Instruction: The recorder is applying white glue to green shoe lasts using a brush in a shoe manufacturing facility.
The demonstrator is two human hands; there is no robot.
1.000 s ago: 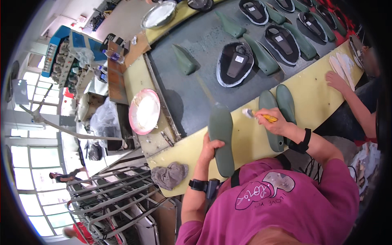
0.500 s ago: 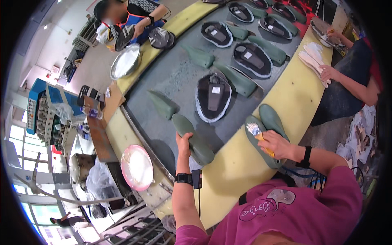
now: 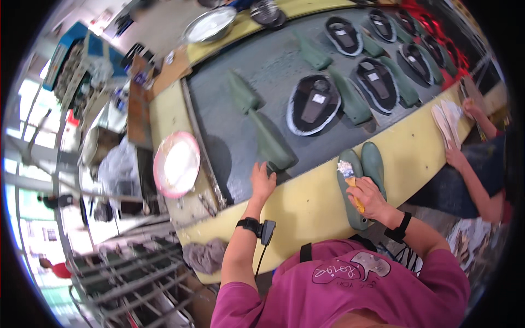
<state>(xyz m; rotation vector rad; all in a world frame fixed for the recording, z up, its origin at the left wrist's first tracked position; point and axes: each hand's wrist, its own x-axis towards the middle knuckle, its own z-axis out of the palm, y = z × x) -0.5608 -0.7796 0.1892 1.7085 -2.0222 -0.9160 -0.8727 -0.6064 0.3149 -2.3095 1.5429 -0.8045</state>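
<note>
A green shoe last lies on the grey belt, its toe pointing away from me. My left hand is at its near end, fingers apart, the fingertips at or just off the last; contact is hard to tell. My right hand grips a brush by its orange handle. White paste coats the bristles, which are over a green last on the yellow table edge. A second green last lies right beside that one.
A pink-rimmed basin of white paste stands at the left. Dark shoe uppers and several more lasts lie on the belt. A metal bowl sits at the far edge. At the right, a co-worker's hands hold pale insoles.
My left hand has set its green last down on the belt and loosened its fingers. The brush stays in my right hand. The whole view has shifted, and the far co-worker has mostly left it.
</note>
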